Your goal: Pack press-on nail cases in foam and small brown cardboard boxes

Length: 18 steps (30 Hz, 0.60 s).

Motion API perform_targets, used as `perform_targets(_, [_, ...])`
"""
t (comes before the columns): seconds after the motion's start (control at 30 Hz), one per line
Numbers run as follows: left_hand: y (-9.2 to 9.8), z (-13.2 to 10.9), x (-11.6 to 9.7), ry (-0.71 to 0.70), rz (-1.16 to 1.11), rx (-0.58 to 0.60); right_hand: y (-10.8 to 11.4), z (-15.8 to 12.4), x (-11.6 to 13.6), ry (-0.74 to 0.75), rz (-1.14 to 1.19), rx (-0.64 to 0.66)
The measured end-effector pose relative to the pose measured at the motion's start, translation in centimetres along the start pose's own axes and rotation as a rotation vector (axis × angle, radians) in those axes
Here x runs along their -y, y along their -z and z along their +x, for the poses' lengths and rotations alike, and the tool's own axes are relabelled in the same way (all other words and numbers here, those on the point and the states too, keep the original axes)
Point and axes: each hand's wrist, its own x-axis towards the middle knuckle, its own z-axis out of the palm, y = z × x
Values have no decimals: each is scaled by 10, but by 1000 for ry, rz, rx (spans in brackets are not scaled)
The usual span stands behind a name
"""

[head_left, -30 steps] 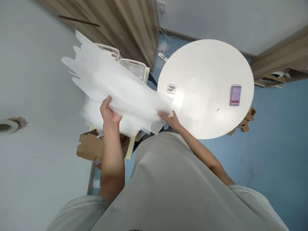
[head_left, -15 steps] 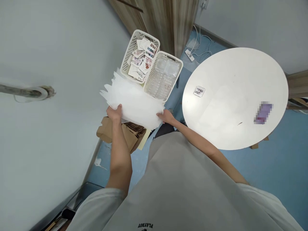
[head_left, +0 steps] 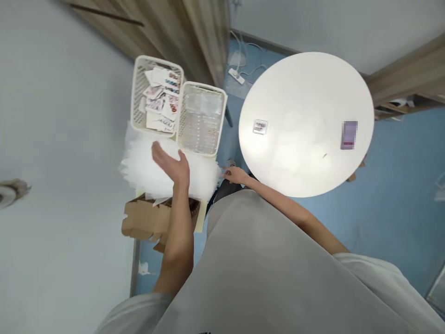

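A stack of thin white translucent sheets [head_left: 201, 174], with uneven edges, lies in front of two baskets. My left hand [head_left: 172, 164] hovers over the stack, fingers stretched and thumb apart, holding nothing. Beside the stack's right edge is my right hand [head_left: 235, 176]; its fingers are loosely bent and apart, and no sheet shows in them. The left white basket [head_left: 136, 93] holds cards with small coloured pieces on them. In the right white basket [head_left: 223, 116] are several clear plastic cases.
Brown cardboard boxes [head_left: 146, 218] sit below the sheets. To the right stands a round white table [head_left: 295, 93] with a small clear case [head_left: 260, 127] and a blurred purple item [head_left: 349, 135]. A power strip [head_left: 237, 76] with cables lies on the floor by the wooden cabinet [head_left: 174, 32].
Both hands have let go of the white sheets, which now lie lower and flat before the baskets. My left hand has opened above them. The view has shifted to the right.
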Motion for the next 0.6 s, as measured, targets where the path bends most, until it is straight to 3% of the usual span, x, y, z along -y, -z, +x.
perform_targets(0.13, [-79, -15, -97, -417, -197, 512, 40, -42, -44, -22, 49, -231])
perform_targets(0.23, [-141, -21, -149, -578, -155, 764, 61, -74, -78, -88, 96, -384])
perform_targets(0.33, [-194, -15, -181, -613, -12, 867, 71, -103, -110, -184, 159, -524])
perform_targets(0.43, [-231, -3, -203, -611, 79, 917, 73, -126, -141, -278, 235, -662])
perform_targets(0.6, [-252, 4, -224, -565, 142, 972, 76, -155, -193, -467, 400, -850])
